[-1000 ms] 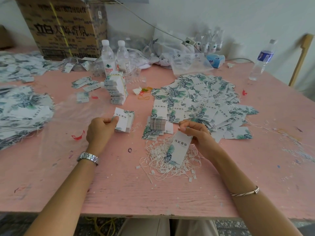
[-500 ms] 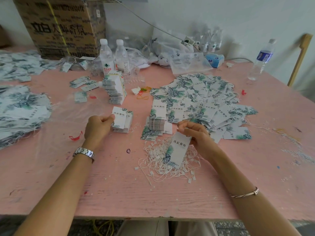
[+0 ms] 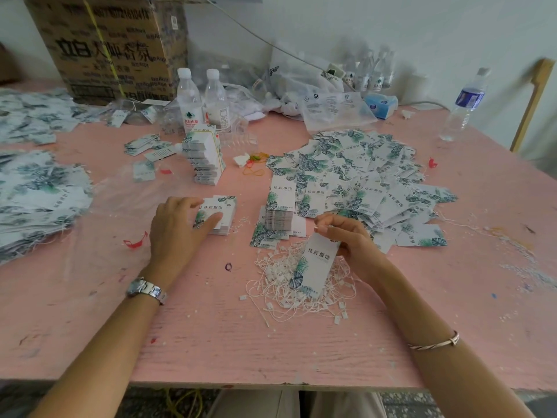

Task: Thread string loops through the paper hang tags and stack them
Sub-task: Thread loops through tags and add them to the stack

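My left hand [image 3: 177,230] rests on a small stack of leaf-printed hang tags [image 3: 221,214] on the pink table [image 3: 211,342], fingers and thumb curled round the top tag's near end. My right hand [image 3: 349,239] pinches the top of a single hang tag [image 3: 315,267], which hangs down over a heap of white string loops [image 3: 289,285]. A neat pile of tags [image 3: 280,206] stands just left of that hand. A wide spread of loose tags [image 3: 361,182] lies behind it.
A tall banded stack of tags [image 3: 205,158] and two water bottles [image 3: 202,101] stand behind my left hand. A cardboard box [image 3: 111,46] sits at the back left. Strung tags [image 3: 36,194] lie heaped at the left edge. Another bottle [image 3: 464,107] stands far right.
My left hand has lowered the tag it held upright flat onto the small stack. My right hand keeps its tag over the strings, hardly moved.
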`<state>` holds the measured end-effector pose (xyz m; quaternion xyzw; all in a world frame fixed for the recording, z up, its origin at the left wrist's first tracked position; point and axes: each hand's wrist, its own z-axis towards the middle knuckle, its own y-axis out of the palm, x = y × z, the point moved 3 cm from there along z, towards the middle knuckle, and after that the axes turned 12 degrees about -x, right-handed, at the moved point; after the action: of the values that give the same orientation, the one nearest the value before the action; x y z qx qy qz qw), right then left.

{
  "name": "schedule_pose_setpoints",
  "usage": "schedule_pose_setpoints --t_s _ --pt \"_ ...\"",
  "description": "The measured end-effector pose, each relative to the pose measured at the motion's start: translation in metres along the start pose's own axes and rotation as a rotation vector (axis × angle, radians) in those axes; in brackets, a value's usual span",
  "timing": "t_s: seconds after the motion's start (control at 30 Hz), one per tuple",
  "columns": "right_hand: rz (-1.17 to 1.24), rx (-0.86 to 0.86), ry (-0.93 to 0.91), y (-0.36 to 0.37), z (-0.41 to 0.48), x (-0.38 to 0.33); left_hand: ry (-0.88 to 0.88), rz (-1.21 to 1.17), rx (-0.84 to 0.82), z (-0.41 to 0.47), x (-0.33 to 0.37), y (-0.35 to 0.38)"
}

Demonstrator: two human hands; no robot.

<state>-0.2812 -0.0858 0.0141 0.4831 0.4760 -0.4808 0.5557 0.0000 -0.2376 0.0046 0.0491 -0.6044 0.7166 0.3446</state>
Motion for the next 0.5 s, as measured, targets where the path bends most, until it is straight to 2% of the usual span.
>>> schedule_pose_setpoints --t_s 0.07,0.17,0.5 --pt "0.004 0.003 -0.002 0.000 0.000 0.000 0.119 0.079 -0.082 -0.002 0.003 0.001" --pt "-0.001 0.004 -0.005 -0.001 0.000 0.000 0.200 0.098 -0.138 -0.007 0.004 0.006" --pt "-0.021 0.004 0.003 -0.001 0.001 0.003 0.201 -0.197 -0.084 -0.010 -0.001 0.008"
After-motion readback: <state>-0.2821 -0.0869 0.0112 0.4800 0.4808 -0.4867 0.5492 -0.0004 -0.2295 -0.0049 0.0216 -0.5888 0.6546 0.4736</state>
